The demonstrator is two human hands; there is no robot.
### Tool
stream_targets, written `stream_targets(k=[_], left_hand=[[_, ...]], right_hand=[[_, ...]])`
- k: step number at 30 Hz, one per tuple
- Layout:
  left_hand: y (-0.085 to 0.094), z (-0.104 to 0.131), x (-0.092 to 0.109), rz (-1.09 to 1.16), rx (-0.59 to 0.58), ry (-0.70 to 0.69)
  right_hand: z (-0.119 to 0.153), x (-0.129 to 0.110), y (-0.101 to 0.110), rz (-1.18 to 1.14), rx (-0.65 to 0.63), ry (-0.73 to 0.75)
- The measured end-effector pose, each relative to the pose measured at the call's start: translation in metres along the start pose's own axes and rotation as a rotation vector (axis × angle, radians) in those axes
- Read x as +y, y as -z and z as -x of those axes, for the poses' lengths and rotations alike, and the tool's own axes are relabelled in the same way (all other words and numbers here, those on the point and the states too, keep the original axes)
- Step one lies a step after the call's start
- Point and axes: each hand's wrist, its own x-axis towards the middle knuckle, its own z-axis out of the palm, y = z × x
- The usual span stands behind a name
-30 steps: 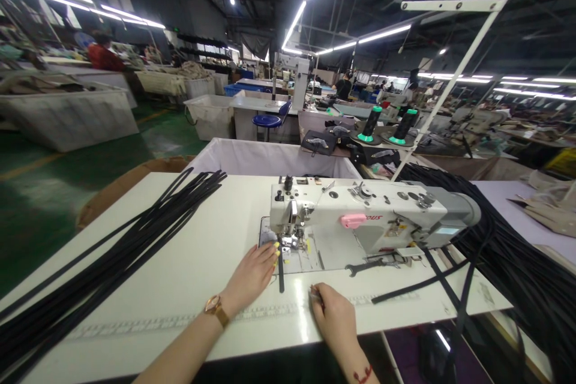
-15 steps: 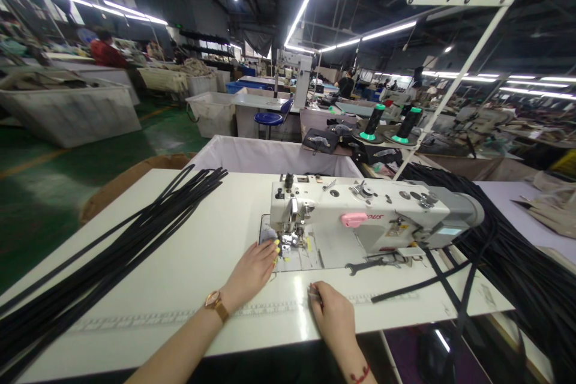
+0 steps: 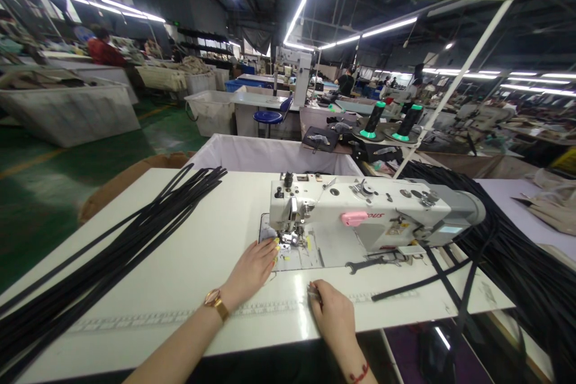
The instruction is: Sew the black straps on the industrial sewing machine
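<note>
The strip is gone beside my flat left hand (image 3: 253, 267); my right hand (image 3: 333, 312) clamps a metal tool (image 3: 314, 293), long axis pointing far-left.

Left: large whitish bin (image 3: 76, 114) on green floor (image 3: 159, 133); person in red (image 3: 105, 51) farther off. Far: blue stool (image 3: 267, 116), right of smaller bin (image 3: 213, 117). Right: tan fabric (image 3: 551, 213).

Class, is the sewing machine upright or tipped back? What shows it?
Upright: the sewing machine stands level, its body rising from the white tabletop.
</note>
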Motion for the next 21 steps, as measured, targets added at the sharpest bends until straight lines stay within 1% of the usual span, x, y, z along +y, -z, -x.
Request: stream_targets(k=[3, 5, 7, 10, 12, 14, 17, 19, 21], left_hand=[[0.003, -0.002, -0.005, 0.030, 0.006, -0.017], [0.010, -0.010, -0.014, 0.076, 0.027, -0.024], [0.018, -0.027, -0.027, 0.135, 0.050, -0.017], [0.031, -0.061, -0.046, 0.199, 0.047, -0.033], [0.037, -0.082, -0.055, 0.223, 0.018, -0.081], [0.043, -0.096, -0.059, 0.242, -0.014, -0.124], [0.048, -0.101, -0.061, 0.253, -0.057, -0.180], [0.048, -0.096, -0.062, 0.226, -0.071, -0.204], [0.046, -0.088, -0.063, 0.171, -0.049, -0.175]], right_hand=[[0.000, 0.000, 0.000, 0.001, -0.002, 0.003], [-0.001, 0.000, 0.000, -0.005, -0.012, 0.003], [0.000, 0.001, 0.000, -0.008, -0.022, 0.002], [0.000, 0.002, -0.001, -0.013, -0.023, -0.003], [0.000, 0.003, -0.002, -0.024, -0.020, -0.007], [0.000, 0.004, -0.003, -0.036, -0.025, -0.011], [-0.001, 0.003, -0.003, -0.048, -0.051, -0.022], [-0.001, 0.002, -0.002, -0.046, -0.065, -0.029], [-0.002, 0.002, -0.001, -0.040, -0.068, -0.029]])
